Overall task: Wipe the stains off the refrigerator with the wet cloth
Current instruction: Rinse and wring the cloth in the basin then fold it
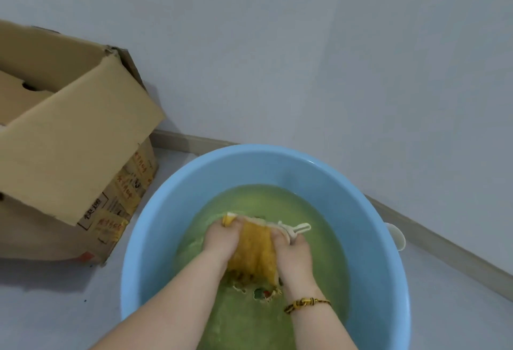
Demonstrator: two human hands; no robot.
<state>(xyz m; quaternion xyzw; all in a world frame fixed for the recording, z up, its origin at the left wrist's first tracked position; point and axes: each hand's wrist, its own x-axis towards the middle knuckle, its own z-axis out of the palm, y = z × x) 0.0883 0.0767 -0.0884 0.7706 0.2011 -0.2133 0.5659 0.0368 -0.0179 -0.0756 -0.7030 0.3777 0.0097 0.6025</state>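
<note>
Left hand [220,238] and right hand [293,252] both clutch a bunched yellow fuzzy cloth [254,249] in greenish water inside a round blue plastic basin [155,227], fingertips hidden, cardboard box [72,138] far left cropped.

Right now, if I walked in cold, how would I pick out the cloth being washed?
Find the big round blue basin on the floor, right of the cardboard box. In its greenish water, the left hand and right hand grip the cloth between them. It is the only mustard-yellow thing there, bunched, with a pale edge.
</note>
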